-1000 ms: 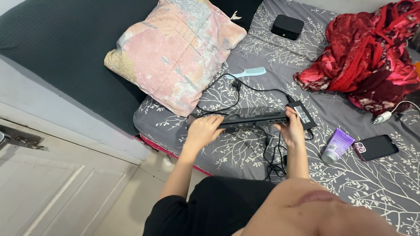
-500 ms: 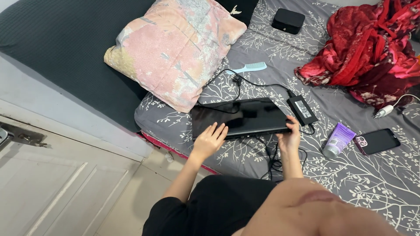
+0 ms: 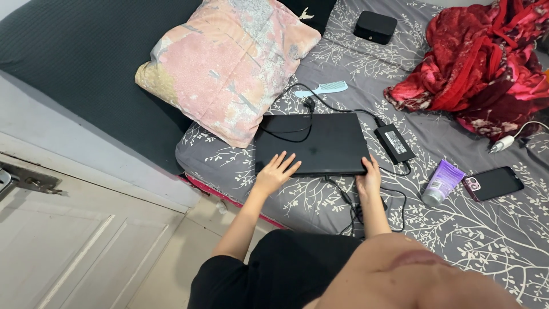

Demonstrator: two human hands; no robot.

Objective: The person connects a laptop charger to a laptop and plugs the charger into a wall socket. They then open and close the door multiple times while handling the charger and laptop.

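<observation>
A closed black laptop (image 3: pixel 320 143) lies flat on the grey patterned bed sheet (image 3: pixel 486 229). My left hand (image 3: pixel 276 171) rests open with its fingers spread on the laptop's near left corner. My right hand (image 3: pixel 369 178) touches the near right corner, fingers on the edge. A black cable (image 3: pixel 297 129) loops across the laptop's lid and runs to a black power adapter (image 3: pixel 394 143) just right of it. More cable (image 3: pixel 354 206) hangs off the bed edge between my arms.
A pink pillow (image 3: pixel 229 63) leans at the laptop's far left. A light blue comb (image 3: pixel 323 88), a black box (image 3: pixel 376 27), a red blanket (image 3: pixel 480 63), a purple tube (image 3: pixel 441 183), a phone (image 3: pixel 495 183) and a white charger plug (image 3: pixel 503 143) lie around.
The laptop went from being held on edge to lying flat on the bed. My left hand let go and opened on its corner; my right hand lowered it down.
</observation>
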